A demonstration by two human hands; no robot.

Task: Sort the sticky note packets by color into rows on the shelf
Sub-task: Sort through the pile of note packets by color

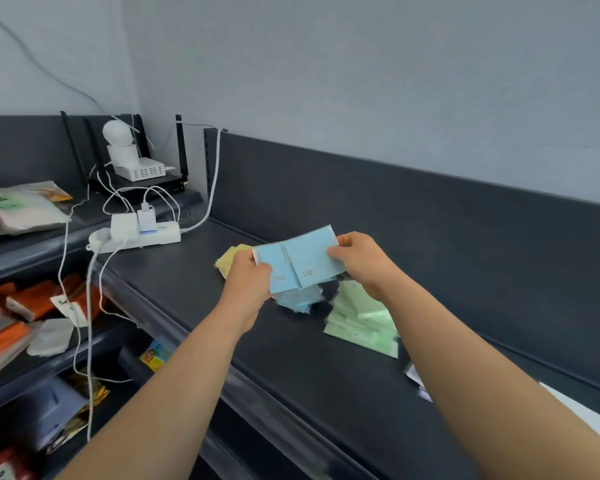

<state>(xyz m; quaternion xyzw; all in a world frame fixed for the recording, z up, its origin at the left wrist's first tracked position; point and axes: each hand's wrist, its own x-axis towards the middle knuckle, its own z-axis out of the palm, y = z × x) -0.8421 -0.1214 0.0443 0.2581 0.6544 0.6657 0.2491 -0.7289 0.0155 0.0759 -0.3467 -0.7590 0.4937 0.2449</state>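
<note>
Left hand (248,278) and right hand (357,261) pinch overlapping blue packets (302,261) above the shelf (326,375); slick wrappers could let one slip onto the green pile (357,317).

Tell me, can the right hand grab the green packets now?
Probably not yet. The green packets lie close by the right hand with nothing between, but it and the left hand are both holding blue packets, so it would have to let go first.

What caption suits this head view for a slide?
Left hand and right hand hold blue sticky note packets over a dark shelf, between yellow packets and green packets.
</note>
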